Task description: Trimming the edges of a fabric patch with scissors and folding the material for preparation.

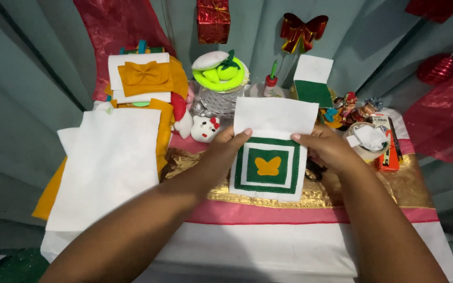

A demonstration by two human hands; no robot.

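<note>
One white felt pouch [269, 157] with one orange butterfly [268, 166] is pinched at its upper corners by the left hand [225, 149] and right hand [331, 149], above the tabletop's [268, 246] middle.

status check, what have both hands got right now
Left hand and right hand both grip the white felt piece by its sides. Green squares, orange butterfly on front. Nothing in the way.

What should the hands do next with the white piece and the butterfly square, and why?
Probably lower the white felt sheet a little until it lines up with the butterfly square. Both the left hand and the right hand pinch it at the join, and the white sheet sticks up above the square's green border, so the two pieces do not look matched yet.
</note>
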